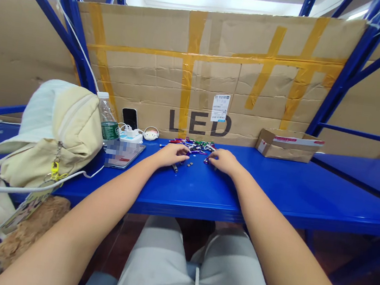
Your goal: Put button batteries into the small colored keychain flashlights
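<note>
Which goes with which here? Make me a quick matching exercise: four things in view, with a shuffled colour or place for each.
Things:
1. Backpack
2. Bottle
3. Heap of small parts
4. Cardboard box

Colour or place:
A. Has a green label
B. Far side of the blue table, right of both hands
C. Cream
D. Just beyond the left hand and right hand

Right pairs: 1-C, 2-A, 3-D, 4-B.

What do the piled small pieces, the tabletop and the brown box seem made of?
Pieces: possibly metal, from their shiny coloured glints; too small to be sure.
Tabletop: probably painted metal, smooth blue, reflecting light.
Box: apparently cardboard, from its matte brown walls.
</note>
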A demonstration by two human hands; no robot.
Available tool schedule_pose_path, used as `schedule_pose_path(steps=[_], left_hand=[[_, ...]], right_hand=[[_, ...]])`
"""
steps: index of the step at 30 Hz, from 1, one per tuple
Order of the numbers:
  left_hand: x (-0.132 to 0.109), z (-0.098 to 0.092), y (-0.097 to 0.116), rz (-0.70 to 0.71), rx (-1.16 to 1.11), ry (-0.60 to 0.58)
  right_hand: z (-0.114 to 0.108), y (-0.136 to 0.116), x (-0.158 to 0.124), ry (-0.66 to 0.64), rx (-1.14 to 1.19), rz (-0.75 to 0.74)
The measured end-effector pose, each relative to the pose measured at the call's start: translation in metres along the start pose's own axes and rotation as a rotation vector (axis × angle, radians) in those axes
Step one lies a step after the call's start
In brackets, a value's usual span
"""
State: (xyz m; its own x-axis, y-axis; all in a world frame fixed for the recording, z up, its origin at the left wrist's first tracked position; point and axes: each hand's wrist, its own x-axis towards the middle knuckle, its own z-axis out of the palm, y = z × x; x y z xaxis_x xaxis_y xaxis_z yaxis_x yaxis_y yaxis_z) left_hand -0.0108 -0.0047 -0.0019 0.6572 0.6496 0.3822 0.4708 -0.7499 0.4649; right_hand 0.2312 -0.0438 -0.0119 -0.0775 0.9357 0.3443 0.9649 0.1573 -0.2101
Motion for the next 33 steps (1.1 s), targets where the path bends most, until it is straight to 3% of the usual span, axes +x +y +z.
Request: schedule_pose_path(steps=[6,12,17,23,28,33], left_hand=[[0.000,0.000,0.002,0.008,0.010,-0.009],[0.001,0.000,0.000,0.018,0.019,-0.018],[0.001,0.000,0.001,0.029,0.018,-0.022],[0.000,0.000,0.002,0.023,0.029,-0.026],[0.000,-0.001,0.002,0.021,0.039,-0.035],[-0.001,-0.002,0.002,0.021,0.047,-0.040]], right_hand=[[0.008,-0.018,0.001,-0.142,-0.016,-0.149],[0.008,-0.020,-0.001,-0.072,-0.001,-0.257],[0.014,-0.024,0.001,-0.116,-0.028,-0.316],[0.006,-0.020,0.002,-0.092,-0.045,-0.212],[-0.014,-0.008,-0.004,-0.018,-0.030,-0.029],[-0.024,0.000,-0.017,-0.113,-0.024,0.084]])
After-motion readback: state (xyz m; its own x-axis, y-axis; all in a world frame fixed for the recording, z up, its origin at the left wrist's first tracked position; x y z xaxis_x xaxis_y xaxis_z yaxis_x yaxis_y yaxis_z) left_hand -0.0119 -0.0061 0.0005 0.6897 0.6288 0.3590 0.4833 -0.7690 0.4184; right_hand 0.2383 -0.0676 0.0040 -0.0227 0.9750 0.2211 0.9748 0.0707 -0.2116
